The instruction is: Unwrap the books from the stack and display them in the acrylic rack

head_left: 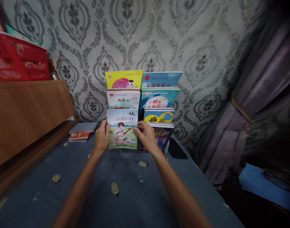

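Note:
A tiered rack of children's books stands against the patterned wall, in two columns. My left hand grips the left edge of the front book, whose cover shows a child with a guitar on grass. My right hand holds the same book's right edge, fingers curled over it. Behind it in the left column rise a white book and a yellow book. The right column holds blue books, a yellow-and-blue one, and a dark book just behind my right hand.
The rack stands on a blue-grey cloth with small leaf motifs. A short stack of books lies at the left by a wooden cabinet topped by a red basket. A dark flat object lies right of the rack; a curtain hangs at right.

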{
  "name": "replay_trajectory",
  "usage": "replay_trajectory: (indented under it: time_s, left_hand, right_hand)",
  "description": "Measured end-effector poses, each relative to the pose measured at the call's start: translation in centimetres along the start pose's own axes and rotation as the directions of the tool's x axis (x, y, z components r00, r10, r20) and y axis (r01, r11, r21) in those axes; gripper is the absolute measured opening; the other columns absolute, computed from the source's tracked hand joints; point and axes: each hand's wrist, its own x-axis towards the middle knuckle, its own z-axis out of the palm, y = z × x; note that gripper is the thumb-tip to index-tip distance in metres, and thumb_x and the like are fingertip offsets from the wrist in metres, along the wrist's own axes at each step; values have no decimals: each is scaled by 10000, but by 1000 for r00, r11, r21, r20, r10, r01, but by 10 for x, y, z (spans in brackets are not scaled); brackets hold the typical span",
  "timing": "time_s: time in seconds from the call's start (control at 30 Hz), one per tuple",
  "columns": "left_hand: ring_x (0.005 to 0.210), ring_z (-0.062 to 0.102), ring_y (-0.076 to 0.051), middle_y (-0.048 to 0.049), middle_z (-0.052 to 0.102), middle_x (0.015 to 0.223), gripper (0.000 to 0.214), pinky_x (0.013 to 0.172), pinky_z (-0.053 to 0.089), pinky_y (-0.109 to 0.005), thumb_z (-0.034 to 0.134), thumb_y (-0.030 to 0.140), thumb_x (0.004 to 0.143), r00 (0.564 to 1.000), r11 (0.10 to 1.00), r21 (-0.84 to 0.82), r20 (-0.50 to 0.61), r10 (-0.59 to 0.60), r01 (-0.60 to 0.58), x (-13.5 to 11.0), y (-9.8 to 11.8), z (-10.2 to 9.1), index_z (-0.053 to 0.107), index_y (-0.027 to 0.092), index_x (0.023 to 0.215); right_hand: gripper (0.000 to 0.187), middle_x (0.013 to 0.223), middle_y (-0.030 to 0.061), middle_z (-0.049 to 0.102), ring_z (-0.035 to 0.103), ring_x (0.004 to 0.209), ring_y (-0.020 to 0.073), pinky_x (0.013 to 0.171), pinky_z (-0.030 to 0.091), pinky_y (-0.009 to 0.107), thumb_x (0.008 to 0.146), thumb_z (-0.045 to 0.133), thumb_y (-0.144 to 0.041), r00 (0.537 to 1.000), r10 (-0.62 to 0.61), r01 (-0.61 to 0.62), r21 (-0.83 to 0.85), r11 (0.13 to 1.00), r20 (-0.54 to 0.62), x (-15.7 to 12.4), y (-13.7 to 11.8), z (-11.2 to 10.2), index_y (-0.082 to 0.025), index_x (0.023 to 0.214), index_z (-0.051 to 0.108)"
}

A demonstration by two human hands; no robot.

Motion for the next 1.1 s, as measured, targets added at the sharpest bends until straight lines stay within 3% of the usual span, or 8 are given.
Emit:
replay_trajectory:
  time_s: [0.27,0.5,0.8,1.1]
  left_hand:
    - [658,557,-172,-24,629,795,271,617,379,-251,416,376,976,1000,1000,-3,-17,3,-3,17,-7,-3,615,200,1033]
    - [672,567,-177,-31,637,792,269,653,398,-267,421,354,988,996,998,59,-89,28,-23,33,-2,1,632,192,1029]
    - [691,566,-177,-25,627,792,237,683,408,-277,442,334,986,995,999,32,-88,35,-32,35,-2,13,629,194,1029]
    - [789,600,-189,-51,651,871,300,723,423,-289,392,380,1009,988,993,84,-122,97,-87,35,1,10,612,184,1069]
  right_hand:
    - [143,776,44,731,680,725,211,612,494,297,847,591,-343,1000,-25,25,61,998,-2,23,5,11,-206,874,619]
    - [113,806,42,731,672,726,203,656,508,332,884,576,-303,992,-98,102,56,993,-76,36,6,15,-218,913,645]
    - [138,833,55,713,671,779,221,696,530,380,890,575,-300,992,-81,85,40,996,-94,39,19,13,-214,959,659]
    - [190,860,55,718,665,785,203,707,518,360,900,548,-334,987,-99,102,20,995,-125,37,12,14,-214,1004,652]
